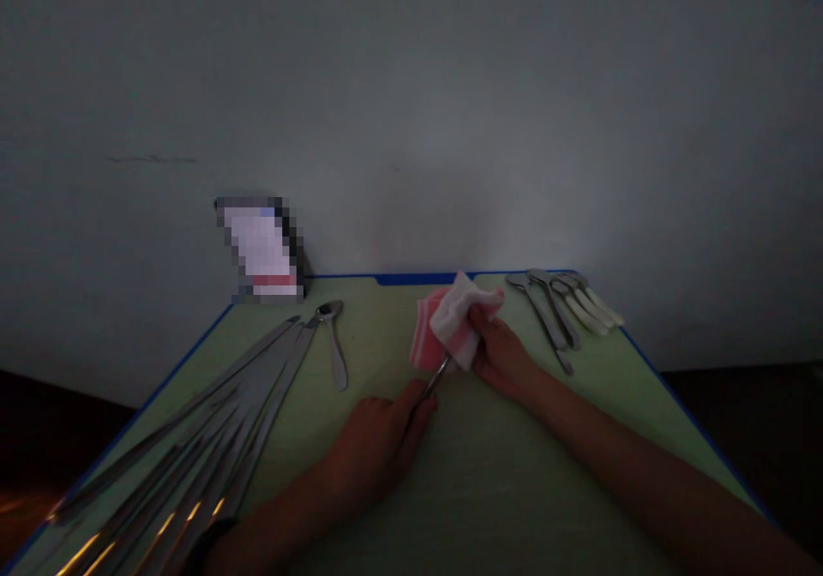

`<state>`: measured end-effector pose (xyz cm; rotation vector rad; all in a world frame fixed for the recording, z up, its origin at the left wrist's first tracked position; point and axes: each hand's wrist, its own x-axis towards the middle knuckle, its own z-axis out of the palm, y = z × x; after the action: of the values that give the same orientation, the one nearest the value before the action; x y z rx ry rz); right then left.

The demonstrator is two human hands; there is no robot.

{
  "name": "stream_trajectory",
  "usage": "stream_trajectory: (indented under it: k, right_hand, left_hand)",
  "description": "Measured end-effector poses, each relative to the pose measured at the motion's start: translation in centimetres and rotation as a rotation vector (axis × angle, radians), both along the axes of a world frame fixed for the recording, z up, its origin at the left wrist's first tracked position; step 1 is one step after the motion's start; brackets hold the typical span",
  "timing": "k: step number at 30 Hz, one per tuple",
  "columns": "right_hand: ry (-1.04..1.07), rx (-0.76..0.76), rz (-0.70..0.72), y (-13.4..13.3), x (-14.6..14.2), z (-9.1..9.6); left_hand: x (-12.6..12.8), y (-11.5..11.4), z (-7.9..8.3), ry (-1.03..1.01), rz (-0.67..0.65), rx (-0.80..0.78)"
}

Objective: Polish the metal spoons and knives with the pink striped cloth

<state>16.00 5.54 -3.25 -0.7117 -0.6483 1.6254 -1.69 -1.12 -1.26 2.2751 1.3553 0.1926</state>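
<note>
My left hand [379, 439] is closed round the handle of a metal utensil [435, 379], likely a spoon, low over the pale green table [489, 473]. The utensil's far end is hidden inside a pink and white cloth [450, 323]. My right hand [505, 353] grips that cloth, bunched around the utensil's end. The scene is dim.
Several long metal utensils [212, 439] lie fanned out at the left. A single spoon [334, 340] lies beside them. Several spoons, some with white handles [566, 306], lie at the far right. A blurred-out object [261, 250] stands at the back left against the wall.
</note>
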Motion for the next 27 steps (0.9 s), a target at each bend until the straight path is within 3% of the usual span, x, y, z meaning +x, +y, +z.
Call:
stream_trajectory:
  k: [7,11,17,22,27]
  right_hand:
    - [-0.213,0.047,-0.124,-0.7,-0.4,-0.5]
    - [-0.219,-0.033,-0.164,-2.0,-1.9,-0.5]
    - [-0.246,-0.093,-0.103,-2.9,-3.4,-0.8]
    - [-0.376,0.001,-0.147,-1.7,-2.0,-1.2]
    - [-0.731,0.229,-0.239,-0.5,0.7,0.0]
  left_hand:
    - [-0.3,0.1,0.9,-0.122,-0.066,-0.070]
    - [-0.2,0.2,0.5,-0.181,0.005,-0.096]
    - [-0.1,0.4,-0.2,-0.160,0.080,-0.070]
    - [-0.1,0.2,0.3,-0.256,0.083,-0.114]
    - [-0.3,0.2,0.8,-0.272,0.059,-0.165]
